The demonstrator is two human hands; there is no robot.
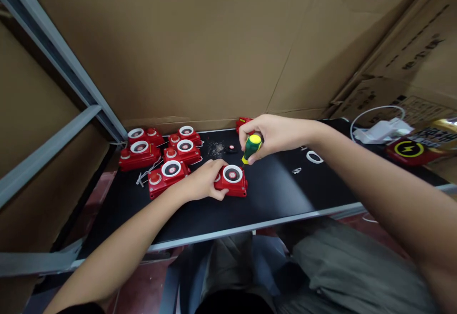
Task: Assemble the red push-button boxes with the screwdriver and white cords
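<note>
Left hand (203, 181) clasps the left end of a red plastic housing with a white-ringed round face (233, 181), holding it flat on the black desk (278, 195). Right hand (271, 135), just behind it, is clenched round a stubby screwdriver with a green-and-yellow handle (252, 146), tip down at the housing's rear right corner.

Left of the left hand: several matching red housings (160, 154), close together.

Right of the right hand: loose white ring (314, 157), white charger with cable (382, 131).

Brown cardboard boxes (410, 66) beyond; contents not visible. Grey metal frame (53, 62) far left.
</note>
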